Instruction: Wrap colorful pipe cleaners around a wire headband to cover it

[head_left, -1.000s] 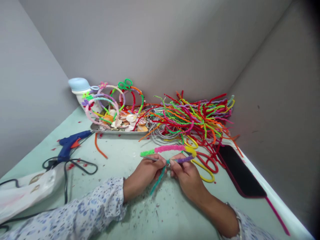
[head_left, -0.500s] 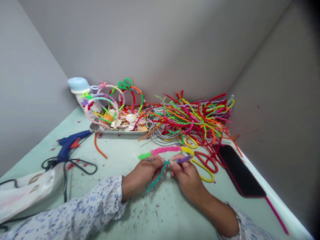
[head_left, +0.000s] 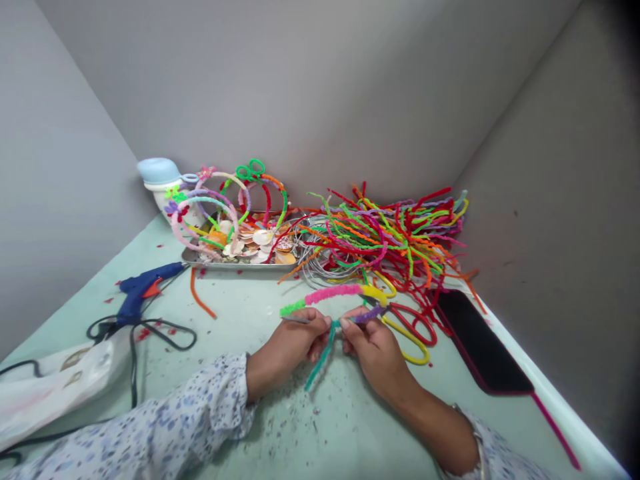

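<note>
Between my hands is a curved headband (head_left: 334,292) wrapped in fuzzy green, pink, yellow and purple sections. A bare grey end of it shows beside my left hand (head_left: 294,343), whose fingers are closed in a pinch near the middle. My right hand (head_left: 376,350) pinches the wrapped band at its purple stretch, thumb and fingertips together. A teal pipe cleaner (head_left: 321,360) runs from the fingertips of both hands, its loose tail slanting down to the left. Just what lies under the left fingertips is partly hidden.
A metal tray (head_left: 240,266) holds shells and finished headbands, with a bottle (head_left: 160,175) behind. Pipe cleaners (head_left: 395,233) are heaped beside grey wire hoops (head_left: 325,263). Red-handled scissors (head_left: 417,323) and a phone (head_left: 480,343) lie right; a blue glue gun (head_left: 135,297) lies left.
The teal pipe cleaner's loose tail has swung a little to the right and hangs steeper. The headband's green end has shifted slightly right; both hands keep their pinch.
</note>
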The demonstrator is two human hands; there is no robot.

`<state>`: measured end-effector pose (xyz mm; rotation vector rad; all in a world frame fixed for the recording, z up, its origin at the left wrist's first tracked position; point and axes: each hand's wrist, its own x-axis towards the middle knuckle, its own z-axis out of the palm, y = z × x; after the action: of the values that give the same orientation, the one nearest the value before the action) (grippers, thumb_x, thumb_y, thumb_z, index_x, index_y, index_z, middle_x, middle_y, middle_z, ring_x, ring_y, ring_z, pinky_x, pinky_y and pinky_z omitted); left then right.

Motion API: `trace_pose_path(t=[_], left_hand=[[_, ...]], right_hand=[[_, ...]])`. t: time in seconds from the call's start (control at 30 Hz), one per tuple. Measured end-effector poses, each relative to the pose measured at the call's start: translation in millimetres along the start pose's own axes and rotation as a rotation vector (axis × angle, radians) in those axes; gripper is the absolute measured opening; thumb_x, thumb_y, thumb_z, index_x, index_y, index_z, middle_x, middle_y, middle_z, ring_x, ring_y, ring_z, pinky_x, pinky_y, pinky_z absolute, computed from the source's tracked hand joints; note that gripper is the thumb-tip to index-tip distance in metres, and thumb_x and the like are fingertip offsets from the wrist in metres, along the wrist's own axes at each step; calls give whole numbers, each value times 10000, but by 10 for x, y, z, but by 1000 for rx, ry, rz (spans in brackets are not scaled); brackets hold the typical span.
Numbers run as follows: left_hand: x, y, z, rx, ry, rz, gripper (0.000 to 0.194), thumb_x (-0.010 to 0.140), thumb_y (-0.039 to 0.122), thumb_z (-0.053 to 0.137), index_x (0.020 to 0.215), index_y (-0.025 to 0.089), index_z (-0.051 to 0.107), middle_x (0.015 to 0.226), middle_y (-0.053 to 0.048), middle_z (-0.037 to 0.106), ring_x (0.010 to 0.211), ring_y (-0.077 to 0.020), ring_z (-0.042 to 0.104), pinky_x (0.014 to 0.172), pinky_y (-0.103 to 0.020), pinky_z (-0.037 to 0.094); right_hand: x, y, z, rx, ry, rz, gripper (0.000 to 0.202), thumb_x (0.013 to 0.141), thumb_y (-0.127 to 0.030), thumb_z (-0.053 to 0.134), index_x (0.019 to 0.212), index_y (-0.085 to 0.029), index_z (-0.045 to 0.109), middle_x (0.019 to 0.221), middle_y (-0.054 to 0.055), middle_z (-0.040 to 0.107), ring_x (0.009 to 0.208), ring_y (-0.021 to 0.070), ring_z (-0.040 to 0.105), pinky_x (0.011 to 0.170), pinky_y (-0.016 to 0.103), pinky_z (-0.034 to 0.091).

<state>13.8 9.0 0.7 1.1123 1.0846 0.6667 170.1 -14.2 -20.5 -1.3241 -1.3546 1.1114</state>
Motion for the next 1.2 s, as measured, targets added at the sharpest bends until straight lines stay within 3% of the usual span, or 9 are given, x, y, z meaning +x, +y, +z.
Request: trace_pose_path(t=[0.27, 0.43, 0.57, 0.77, 1.0, 1.2], left_hand=[[-9, -37, -10, 45, -4, 46, 323, 838, 412, 518, 625, 169, 496, 474, 46, 422, 426, -73, 355, 424, -210, 238], [-9, 17, -1, 39, -63, -6, 307, 824, 387, 507, 609, 167, 502, 447, 50, 414, 379, -67, 340, 402, -214, 210], [3, 44, 2, 2, -92, -49, 294, 805, 383, 514, 607, 165, 508, 471, 46, 446, 367, -62, 357, 394, -209, 211], [-28, 35, -14, 7, -98, 13, 275, 830, 365, 490, 663, 155, 546, 519, 35, 487, 393, -58, 360, 410, -206, 221], [-36, 77, -6, 18, -106, -6, 271, 819, 379, 495, 673, 155, 541, 524, 36, 493, 382, -59, 368, 400, -202, 225], [2, 59, 9, 22, -125, -39, 202, 782, 308, 520, 648, 157, 521, 565, 25, 540, 353, -44, 369, 376, -205, 227]], right_hand=[[-9, 4, -14, -44, -63, -10, 278, 893, -444, 492, 818, -189, 574, 584, -16, 555, 561, 149, 540, 560, 260, 436], [-13, 13, -13, -54, -72, -58, 273, 914, -409, 468, 756, -198, 540, 572, -27, 530, 547, 136, 513, 553, 249, 415], [-17, 8, -15, -19, -99, -29, 278, 918, -416, 455, 766, -196, 529, 577, -24, 535, 537, 134, 503, 542, 248, 416], [-15, -19, -23, -5, -110, -30, 286, 926, -397, 447, 747, -190, 529, 563, -29, 517, 528, 125, 490, 535, 242, 409], [-16, -35, -11, 12, -105, -9, 294, 921, -418, 451, 757, -188, 533, 556, -31, 531, 515, 125, 507, 523, 235, 409], [-23, -31, -12, 59, -118, 41, 272, 922, -403, 450, 770, -191, 528, 559, -28, 569, 522, 127, 524, 529, 233, 413]])
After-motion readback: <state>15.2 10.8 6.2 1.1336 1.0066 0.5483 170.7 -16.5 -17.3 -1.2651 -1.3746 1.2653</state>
